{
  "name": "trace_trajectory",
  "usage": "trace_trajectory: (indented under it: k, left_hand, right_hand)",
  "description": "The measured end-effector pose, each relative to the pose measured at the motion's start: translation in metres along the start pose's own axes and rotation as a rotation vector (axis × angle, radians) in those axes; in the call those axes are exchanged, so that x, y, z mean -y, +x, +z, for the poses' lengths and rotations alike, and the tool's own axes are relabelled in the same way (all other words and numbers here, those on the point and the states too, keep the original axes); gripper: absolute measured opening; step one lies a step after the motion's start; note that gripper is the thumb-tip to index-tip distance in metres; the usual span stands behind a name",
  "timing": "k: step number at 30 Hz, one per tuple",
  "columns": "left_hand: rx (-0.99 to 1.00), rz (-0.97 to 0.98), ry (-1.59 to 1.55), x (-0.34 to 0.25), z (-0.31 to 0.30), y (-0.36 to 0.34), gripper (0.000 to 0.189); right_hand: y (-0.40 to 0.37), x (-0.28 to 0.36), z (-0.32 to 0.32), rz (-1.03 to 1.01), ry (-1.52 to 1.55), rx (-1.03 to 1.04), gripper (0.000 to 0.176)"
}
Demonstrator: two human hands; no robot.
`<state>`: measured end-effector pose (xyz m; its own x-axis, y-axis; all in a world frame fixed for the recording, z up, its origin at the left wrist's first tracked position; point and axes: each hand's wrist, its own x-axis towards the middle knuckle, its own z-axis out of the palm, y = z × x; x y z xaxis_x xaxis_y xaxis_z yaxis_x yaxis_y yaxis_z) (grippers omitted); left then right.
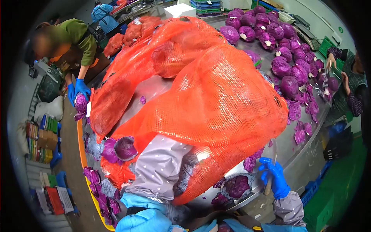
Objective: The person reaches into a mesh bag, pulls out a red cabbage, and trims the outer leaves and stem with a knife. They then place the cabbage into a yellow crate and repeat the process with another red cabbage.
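Observation:
My right hand (pixel 275 178), in a blue glove, is closed around the handle of a knife (pixel 268 185) at the lower right, with the thin blade pointing up. My left arm in a grey sleeve (pixel 160 166) reaches into a large red mesh bag (pixel 216 100), and the mesh hides my left hand. The bag lies across the metal table (pixel 288 158). Purple cabbage leaves (pixel 237 186) lie between the bag and my right hand. Another leafy purple piece (pixel 125 148) rests beside my left sleeve.
Peeled purple cabbages (pixel 280 65) are heaped at the back right. A co-worker (pixel 83 42) at the left handles a cabbage (pixel 81 102); another person's hands (pixel 345 83) are at the right. Loose leaves (pixel 102 193) fill a yellow-edged container at the lower left.

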<state>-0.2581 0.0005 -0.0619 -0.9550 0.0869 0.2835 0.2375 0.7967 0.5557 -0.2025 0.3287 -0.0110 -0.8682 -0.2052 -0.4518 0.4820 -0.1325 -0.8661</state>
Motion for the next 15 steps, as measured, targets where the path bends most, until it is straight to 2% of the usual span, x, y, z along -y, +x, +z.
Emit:
trace_trajectory:
  k: [4, 7, 10, 12, 15]
  left_hand:
    - [0.003, -0.009, -0.023, -0.003, 0.004, -0.001, 0.029]
    - [-0.004, -0.009, -0.058, -0.006, 0.008, -0.005, 0.03]
    - [-0.007, -0.011, -0.088, -0.016, 0.007, -0.014, 0.031]
    - [-0.073, -0.003, 0.022, -0.025, -0.004, -0.019, 0.036]
    - [-0.034, -0.034, 0.016, -0.019, -0.005, -0.01, 0.037]
  right_hand:
    - [0.004, -0.006, 0.004, -0.022, 0.077, -0.051, 0.034]
    - [0.003, -0.008, -0.004, -0.063, 0.012, -0.132, 0.03]
    - [0.012, 0.007, -0.007, -0.11, -0.003, -0.145, 0.026]
    - [0.022, 0.02, -0.006, -0.134, -0.012, -0.129, 0.026]
    - [0.036, 0.025, 0.0, -0.145, -0.035, -0.088, 0.025]
